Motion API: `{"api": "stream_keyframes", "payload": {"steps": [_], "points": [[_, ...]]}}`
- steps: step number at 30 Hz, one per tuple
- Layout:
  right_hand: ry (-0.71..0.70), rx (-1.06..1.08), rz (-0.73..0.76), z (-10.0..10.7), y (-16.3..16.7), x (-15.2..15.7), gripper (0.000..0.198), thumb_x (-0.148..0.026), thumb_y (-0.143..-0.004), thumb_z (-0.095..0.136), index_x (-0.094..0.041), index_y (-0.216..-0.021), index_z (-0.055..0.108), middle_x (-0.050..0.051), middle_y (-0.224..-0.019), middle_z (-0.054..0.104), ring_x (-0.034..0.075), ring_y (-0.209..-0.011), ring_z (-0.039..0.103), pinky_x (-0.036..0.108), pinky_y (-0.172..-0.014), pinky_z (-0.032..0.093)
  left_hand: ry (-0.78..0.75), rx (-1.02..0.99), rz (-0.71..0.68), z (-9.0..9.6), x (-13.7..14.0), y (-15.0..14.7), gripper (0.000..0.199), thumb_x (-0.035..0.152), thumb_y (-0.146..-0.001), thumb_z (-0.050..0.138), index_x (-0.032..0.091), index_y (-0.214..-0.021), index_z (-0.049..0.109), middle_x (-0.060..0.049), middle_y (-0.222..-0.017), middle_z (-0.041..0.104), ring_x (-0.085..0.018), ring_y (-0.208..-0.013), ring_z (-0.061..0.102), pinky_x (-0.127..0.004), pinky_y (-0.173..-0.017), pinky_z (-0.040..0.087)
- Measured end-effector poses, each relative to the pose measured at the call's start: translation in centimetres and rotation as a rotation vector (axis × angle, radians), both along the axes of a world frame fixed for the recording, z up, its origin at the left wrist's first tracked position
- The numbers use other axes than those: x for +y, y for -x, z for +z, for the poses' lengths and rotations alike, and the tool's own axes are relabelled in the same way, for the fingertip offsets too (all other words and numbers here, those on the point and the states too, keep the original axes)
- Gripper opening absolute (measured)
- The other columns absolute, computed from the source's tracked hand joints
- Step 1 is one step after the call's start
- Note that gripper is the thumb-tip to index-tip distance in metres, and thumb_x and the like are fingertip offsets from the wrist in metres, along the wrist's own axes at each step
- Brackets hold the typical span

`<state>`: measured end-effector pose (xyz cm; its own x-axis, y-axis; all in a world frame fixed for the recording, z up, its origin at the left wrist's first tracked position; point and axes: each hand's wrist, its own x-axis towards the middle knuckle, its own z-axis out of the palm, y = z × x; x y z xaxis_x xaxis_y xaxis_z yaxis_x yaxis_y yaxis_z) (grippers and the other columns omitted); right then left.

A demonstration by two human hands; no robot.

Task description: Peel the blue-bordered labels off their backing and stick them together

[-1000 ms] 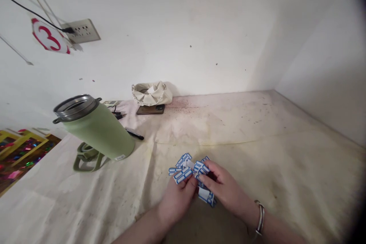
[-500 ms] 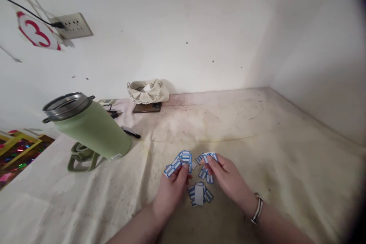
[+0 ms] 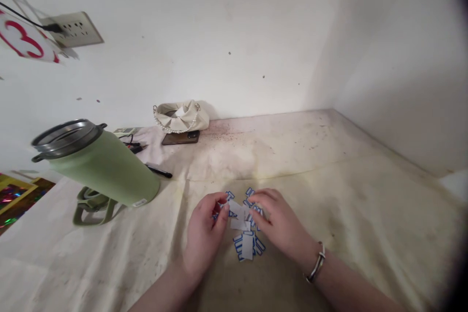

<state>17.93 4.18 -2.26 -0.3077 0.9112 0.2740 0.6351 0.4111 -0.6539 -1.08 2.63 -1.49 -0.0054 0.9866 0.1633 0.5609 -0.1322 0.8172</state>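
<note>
Small white labels with blue borders lie in a loose cluster between my hands, some with their plain white backs up. My left hand (image 3: 206, 226) is at the left of the cluster, its thumb and fingers apart beside several blue-bordered labels (image 3: 231, 213). A plain white label back (image 3: 238, 210) lies just right of its fingertips. My right hand (image 3: 280, 222), with a bracelet (image 3: 316, 263) on the wrist, hovers at the cluster's right side, fingers bent and spread. Nearest me is a fanned pile of labels (image 3: 259, 245) with a white label back (image 3: 247, 246) on top.
A green tumbler (image 3: 109, 165) with a strap handle (image 3: 93, 207) stands at the left. Behind it lies a black pen (image 3: 160, 170). A cream handbag (image 3: 183, 114) and a phone (image 3: 181, 138) sit by the wall, below a wall socket (image 3: 78, 29). Wrinkled cloth (image 3: 347, 204) covers the table.
The fan of labels has left my left hand, and the label has left my right fingers. Both hands have loosened. More white backs show between them. The view has shifted slightly right.
</note>
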Motion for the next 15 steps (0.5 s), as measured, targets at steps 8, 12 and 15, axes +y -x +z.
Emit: {"api": "stream_keyframes", "payload": {"steps": [8,12,15], "points": [[0.061,-0.192,0.187,-0.8,1.3,-1.0,0.028,-0.022,-0.069,0.071,-0.021,-0.095,0.062,0.006,-0.106,0.055,0.025,-0.101,0.046,0.038,-0.088,0.040,0.047,-0.106,0.057,-1.0,0.5,0.2,0.021,0.033,-0.088,0.044,0.022,-0.101,0.057,-0.003,-0.092,0.065,-0.018,-0.080,0.060,-0.029,-0.069,0.048],[0.038,-0.131,0.191,-0.8,1.3,-0.7,0.007,-0.013,-0.077,0.059,-0.019,-0.075,0.058,0.003,-0.090,0.056,0.020,-0.091,0.048,0.032,-0.082,0.040,0.068,-0.081,0.047,-1.3,0.8,0.3,0.020,0.032,-0.086,0.047,0.022,-0.097,0.059,-0.002,-0.086,0.066,-0.017,-0.074,0.060,-0.028,-0.065,0.047],[0.055,-0.072,0.149,-0.8,1.3,-0.4,0.012,-0.011,-0.081,0.051,-0.018,-0.072,0.054,0.003,-0.084,0.057,0.019,-0.087,0.048,0.031,-0.078,0.040,0.072,-0.033,0.034,-1.4,0.9,0.4,0.020,0.032,-0.085,0.048,0.021,-0.097,0.060,-0.003,-0.087,0.066,-0.017,-0.073,0.060,-0.029,-0.065,0.048]]}}
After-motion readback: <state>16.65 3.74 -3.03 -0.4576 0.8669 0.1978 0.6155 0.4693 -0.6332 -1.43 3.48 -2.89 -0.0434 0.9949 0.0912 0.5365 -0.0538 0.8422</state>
